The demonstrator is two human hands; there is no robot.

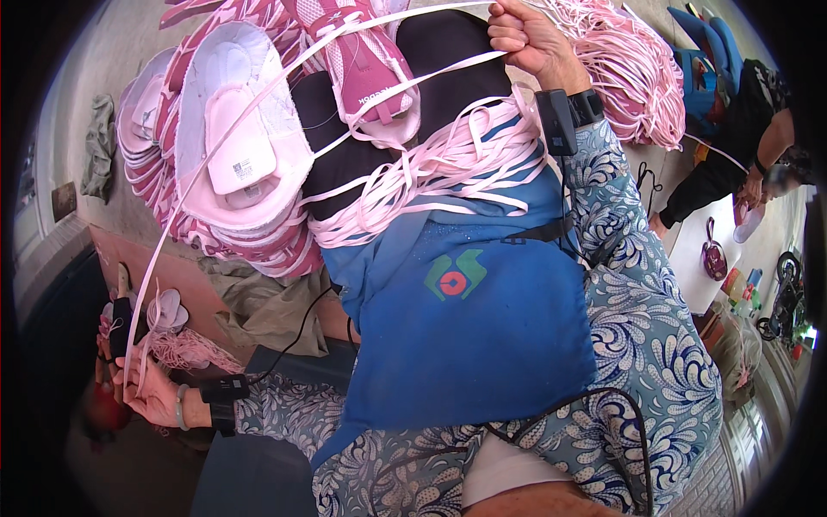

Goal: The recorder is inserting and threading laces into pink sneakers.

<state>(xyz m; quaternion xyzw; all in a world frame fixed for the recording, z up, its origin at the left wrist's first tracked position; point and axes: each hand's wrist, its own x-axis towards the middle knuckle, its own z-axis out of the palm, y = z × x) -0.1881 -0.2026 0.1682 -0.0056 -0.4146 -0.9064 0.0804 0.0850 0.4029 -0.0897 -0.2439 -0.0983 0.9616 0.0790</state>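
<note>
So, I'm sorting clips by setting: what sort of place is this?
Probably a shoe workshop or small factory floor, judging by the stacked pink shoe uppers, the large bundle of pink laces and another person at work nearby.

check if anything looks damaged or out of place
Mainly the loose pink laces heaped at the edge of the blue apron: they lie jumbled, unlike the stacked shoe pieces beside them. No clear damage shows.

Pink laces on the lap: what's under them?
Around the laces, a blue apron shows below and black cloth above. Whatever lies beneath their thick middle is covered.
</note>
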